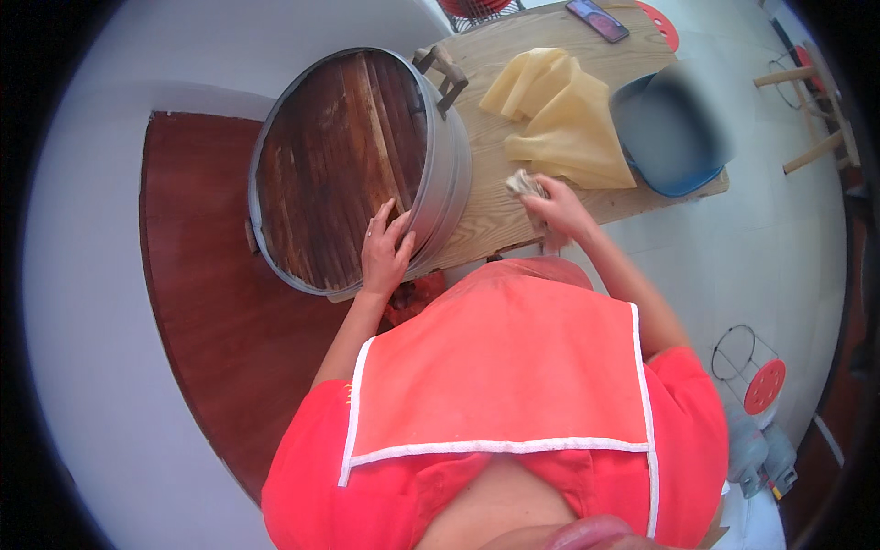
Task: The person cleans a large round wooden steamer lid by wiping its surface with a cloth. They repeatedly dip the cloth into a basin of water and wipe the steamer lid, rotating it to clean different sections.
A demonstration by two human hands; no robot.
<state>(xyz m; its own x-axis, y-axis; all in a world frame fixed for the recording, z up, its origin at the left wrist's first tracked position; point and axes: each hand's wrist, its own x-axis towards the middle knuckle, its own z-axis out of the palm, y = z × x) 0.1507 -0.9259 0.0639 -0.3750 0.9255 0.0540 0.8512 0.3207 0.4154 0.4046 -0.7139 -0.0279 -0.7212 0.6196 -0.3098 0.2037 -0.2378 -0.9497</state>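
A large round wooden tub or steamer [323, 165] with a grey metal band and wooden handles rests near the left end of the wooden table [488, 220]. My left hand [386, 249] lies on its near right rim, fingers spread over the dark wooden boards. In my right hand [560, 210] is a crumpled whitish cloth [526, 184], held over the table near its front edge. Just beyond that hand lies a loosely folded yellowish cloth [564, 124]. A blue basin [670, 130], partly blurred, sits at the table's right end, touching or close to the yellowish cloth.
A smartphone [597, 19] lies at the table's far end. Red stools [764, 386] stand on the tiled floor at the right, and a wooden-legged piece of furniture [818, 148] is at the upper right. A white wall [96, 275] borders the left side.
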